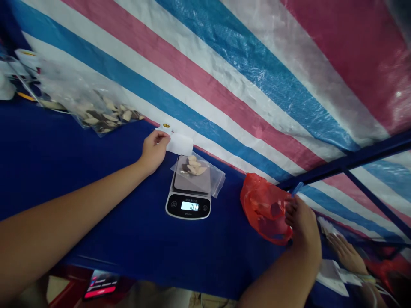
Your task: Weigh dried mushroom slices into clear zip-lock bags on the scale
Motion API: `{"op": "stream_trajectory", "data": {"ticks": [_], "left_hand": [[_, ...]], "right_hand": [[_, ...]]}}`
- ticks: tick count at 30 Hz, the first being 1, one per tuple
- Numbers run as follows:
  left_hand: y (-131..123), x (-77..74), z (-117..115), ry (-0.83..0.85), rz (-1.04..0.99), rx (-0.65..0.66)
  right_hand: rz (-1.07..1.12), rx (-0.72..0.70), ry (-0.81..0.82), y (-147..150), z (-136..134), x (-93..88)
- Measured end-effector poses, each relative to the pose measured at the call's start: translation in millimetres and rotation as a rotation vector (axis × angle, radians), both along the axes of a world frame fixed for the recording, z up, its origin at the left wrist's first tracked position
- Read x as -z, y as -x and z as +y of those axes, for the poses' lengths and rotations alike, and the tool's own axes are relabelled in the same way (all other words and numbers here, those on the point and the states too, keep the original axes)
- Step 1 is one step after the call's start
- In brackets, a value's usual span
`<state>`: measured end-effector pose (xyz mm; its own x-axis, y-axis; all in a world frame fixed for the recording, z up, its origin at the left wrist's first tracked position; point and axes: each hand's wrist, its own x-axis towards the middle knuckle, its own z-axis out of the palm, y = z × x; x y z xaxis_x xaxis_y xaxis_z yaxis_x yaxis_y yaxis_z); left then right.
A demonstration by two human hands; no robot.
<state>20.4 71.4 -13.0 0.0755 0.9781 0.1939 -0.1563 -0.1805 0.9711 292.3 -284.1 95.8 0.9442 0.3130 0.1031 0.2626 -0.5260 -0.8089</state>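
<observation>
My left hand (155,148) is closed in a pinch at the left edge of a white paper (180,143), just behind the scale. A digital kitchen scale (189,209) stands on the blue table, its lit display seeming to read 10.7. Across its plate lies a clear zip bag (217,176) with pale and dark slices (194,166) in it. To the right, my right hand (301,219) has its fingers curled round a slim blue thing (297,188), whose kind is unclear. That hand is at the right rim of an open red plastic bag (253,194).
Clear bags of similar slices (102,117) lie at the back left. A striped tarp (205,85) rises behind the table (128,231). A phone (102,283) lies below the front edge. Another person's hand (346,252) is at the far right, near a white object (331,277).
</observation>
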Motion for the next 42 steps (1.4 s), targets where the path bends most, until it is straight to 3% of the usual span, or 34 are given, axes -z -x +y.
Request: {"op": "stream_trajectory", "data": {"ticks": [3,6,10,15,23,28,30,35,42], "left_hand": [[-0.7,0.4,-0.6,-0.037,0.009,0.034],[-1.2,0.2,-2.4,-0.063,0.014,0.066],[-1.0,-2.4,-5.6,-0.077,0.048,0.097],[-1.1,-4.0,-9.2,-0.095,0.068,0.166],[-1.5,-3.0,-18.5,-0.127,0.087,0.267],[-1.6,-6.5,-22.6,-0.117,0.103,0.302],[-2.1,-7.8,-20.9,-0.103,0.090,0.283],[3.0,-10.7,0.2,0.003,-0.027,0.158],[24.3,-12.7,36.7,0.105,-0.101,-0.048]], "right_hand": [[0.299,-0.245,-0.204,25.6,35.2,6.6],[0.358,-0.488,-0.106,56.9,70.3,19.4],[0.381,-0.612,-0.047,76.3,95.0,36.9],[0.339,-0.529,-0.125,74.5,101.7,44.8],[0.124,-0.525,-0.136,86.8,121.3,53.0],[0.295,-0.512,-0.285,99.9,133.2,58.6],[0.321,-0.472,-0.319,95.8,131.3,56.9],[0.197,-0.207,-0.426,69.0,119.7,55.4],[0.289,-0.279,-0.358,68.6,122.4,70.1]]}}
